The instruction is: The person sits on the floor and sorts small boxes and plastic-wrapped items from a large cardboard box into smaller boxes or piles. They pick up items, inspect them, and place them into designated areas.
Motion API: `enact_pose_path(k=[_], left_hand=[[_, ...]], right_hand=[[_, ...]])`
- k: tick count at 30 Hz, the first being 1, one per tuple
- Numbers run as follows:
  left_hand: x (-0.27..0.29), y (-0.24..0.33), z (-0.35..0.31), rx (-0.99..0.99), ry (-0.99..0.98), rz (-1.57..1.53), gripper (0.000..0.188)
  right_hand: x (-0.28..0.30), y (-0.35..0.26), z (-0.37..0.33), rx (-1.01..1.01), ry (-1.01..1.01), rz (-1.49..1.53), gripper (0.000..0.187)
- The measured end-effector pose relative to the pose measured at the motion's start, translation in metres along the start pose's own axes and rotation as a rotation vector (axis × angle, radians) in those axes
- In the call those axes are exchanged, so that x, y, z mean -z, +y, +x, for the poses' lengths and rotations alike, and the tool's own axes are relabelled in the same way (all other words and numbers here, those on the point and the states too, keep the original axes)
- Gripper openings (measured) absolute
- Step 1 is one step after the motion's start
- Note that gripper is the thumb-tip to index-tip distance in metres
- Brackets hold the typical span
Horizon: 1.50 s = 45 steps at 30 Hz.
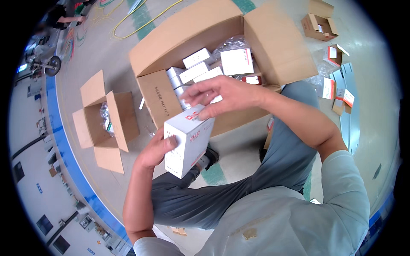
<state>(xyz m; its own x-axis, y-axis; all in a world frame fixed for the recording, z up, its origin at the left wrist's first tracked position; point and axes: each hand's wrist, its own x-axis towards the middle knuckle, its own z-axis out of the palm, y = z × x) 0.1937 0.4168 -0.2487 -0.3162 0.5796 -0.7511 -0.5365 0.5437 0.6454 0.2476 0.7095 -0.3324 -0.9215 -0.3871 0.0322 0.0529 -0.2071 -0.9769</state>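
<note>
A white carton with red print [188,132] is tilted in front of my body. My left hand [160,147] grips it from the left side, with the thumb on its near face. Above its top my right hand [224,96] is spread, the thumb at the carton's top edge and the fingers apart, slightly blurred. Just beyond stands a large open cardboard box [175,47] holding several white cartons [194,72]. One larger white carton with a red stripe [236,62] rests on top there, beside clear plastic wrap [232,45] and a dark red pack [252,80].
An open cardboard box [124,106] with plastic inside stands at the left. A small open box [319,26] is at the far right. Several opened white cartons [328,88] lie near light blue strips [351,111] on the floor. A yellow cable [141,27] curves behind.
</note>
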Motion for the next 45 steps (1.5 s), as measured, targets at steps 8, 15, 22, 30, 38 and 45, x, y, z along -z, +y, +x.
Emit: enact_pose_path(k=[8,15,22,30,38,45], left_hand=[[0.012,-0.006,0.01,0.097,-0.081,-0.084,0.116],[0.007,-0.016,0.025,0.143,0.032,-0.47,0.101],[-0.006,0.037,0.021,-0.296,0.392,0.603,0.11],[-0.061,0.039,0.035,-0.477,0.683,1.372,0.145],[-0.048,0.03,0.039,-0.58,0.775,1.259,0.119],[-0.049,0.024,0.036,-0.564,0.706,1.4,0.121]], right_hand=[[0.0,-0.011,-0.005,0.046,-0.222,-0.062,0.057],[-0.013,-0.022,-0.002,-0.053,-0.253,-0.15,0.071],[-0.024,0.014,0.002,-0.215,0.187,0.158,0.058],[-0.046,0.027,0.007,-0.139,0.36,0.136,0.054],[-0.021,0.016,0.013,-0.138,0.209,0.096,0.068],[-0.021,0.012,0.008,-0.099,0.13,-0.197,0.092]])
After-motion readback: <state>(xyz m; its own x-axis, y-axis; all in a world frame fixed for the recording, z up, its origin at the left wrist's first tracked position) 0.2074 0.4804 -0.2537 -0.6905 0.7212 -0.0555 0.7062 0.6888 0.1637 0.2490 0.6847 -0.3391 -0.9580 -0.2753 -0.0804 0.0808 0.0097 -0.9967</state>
